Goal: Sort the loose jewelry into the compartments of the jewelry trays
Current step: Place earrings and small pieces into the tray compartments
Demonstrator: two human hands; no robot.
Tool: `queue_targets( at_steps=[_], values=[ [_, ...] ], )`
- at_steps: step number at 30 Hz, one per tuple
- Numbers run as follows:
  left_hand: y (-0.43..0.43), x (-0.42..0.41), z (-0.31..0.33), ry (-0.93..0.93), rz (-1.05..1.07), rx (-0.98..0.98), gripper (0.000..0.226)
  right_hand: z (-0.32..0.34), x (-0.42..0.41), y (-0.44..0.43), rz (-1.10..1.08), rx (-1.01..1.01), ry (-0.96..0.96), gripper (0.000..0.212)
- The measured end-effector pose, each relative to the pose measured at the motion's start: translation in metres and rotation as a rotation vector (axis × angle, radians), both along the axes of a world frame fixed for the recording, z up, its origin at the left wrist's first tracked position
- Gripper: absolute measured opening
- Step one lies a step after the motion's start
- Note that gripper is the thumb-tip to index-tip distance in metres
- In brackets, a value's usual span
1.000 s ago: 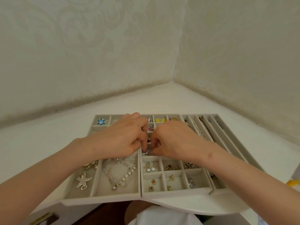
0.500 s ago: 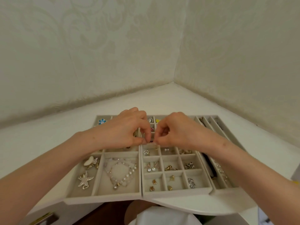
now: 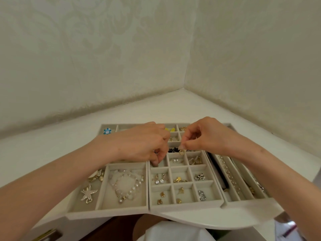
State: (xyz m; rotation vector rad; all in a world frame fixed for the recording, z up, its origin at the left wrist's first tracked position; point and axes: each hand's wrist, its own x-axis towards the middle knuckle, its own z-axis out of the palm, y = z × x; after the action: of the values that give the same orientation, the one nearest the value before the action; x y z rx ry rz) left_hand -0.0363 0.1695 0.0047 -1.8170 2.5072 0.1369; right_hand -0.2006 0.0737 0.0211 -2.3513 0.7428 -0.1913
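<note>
Grey velvet jewelry trays lie side by side on the white corner table: a left tray (image 3: pixel 107 213) with a starfish brooch (image 3: pixel 88 193) and a pearl bracelet (image 3: pixel 128 185), a middle grid tray (image 3: pixel 185 206) with several small earrings, and a right tray (image 3: pixel 243 200) of long slots. My left hand (image 3: pixel 144 145) reaches down with curled fingertips pinched together in the grid tray's far left compartment; what they pinch is hidden. My right hand (image 3: pixel 205 136) hovers above the grid tray's far row, thumb and forefinger pinching a small gold piece (image 3: pixel 181 152).
A back tray (image 3: pixel 111 125) holds a blue flower piece (image 3: pixel 107 130) and a yellow piece (image 3: pixel 169 129). Two wallpapered walls meet behind the table. The table's curved front edge (image 3: pixel 208 223) lies just below the trays, with white cloth (image 3: pixel 170 230) underneath.
My hands, which pinched one small piece together, have parted. The left hand dropped into the grid tray's far left compartment; the right hand moved right and up, still pinching.
</note>
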Motion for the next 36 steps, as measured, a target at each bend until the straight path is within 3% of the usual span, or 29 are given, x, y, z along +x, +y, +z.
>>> queue_targets(
  at_steps=[15,28,36],
  values=[
    [0.004,-0.002,-0.016,0.077,0.108,-0.135,0.013,-0.005,0.003,0.002,0.019,0.012,-0.015,0.008],
    [0.011,-0.007,-0.01,-0.178,0.155,-0.148,0.017,-0.008,0.003,0.006,0.024,0.028,-0.01,0.006],
    [0.02,0.009,0.003,0.09,0.145,-0.106,0.014,-0.008,0.002,0.007,0.036,0.052,-0.018,0.005]
  ],
)
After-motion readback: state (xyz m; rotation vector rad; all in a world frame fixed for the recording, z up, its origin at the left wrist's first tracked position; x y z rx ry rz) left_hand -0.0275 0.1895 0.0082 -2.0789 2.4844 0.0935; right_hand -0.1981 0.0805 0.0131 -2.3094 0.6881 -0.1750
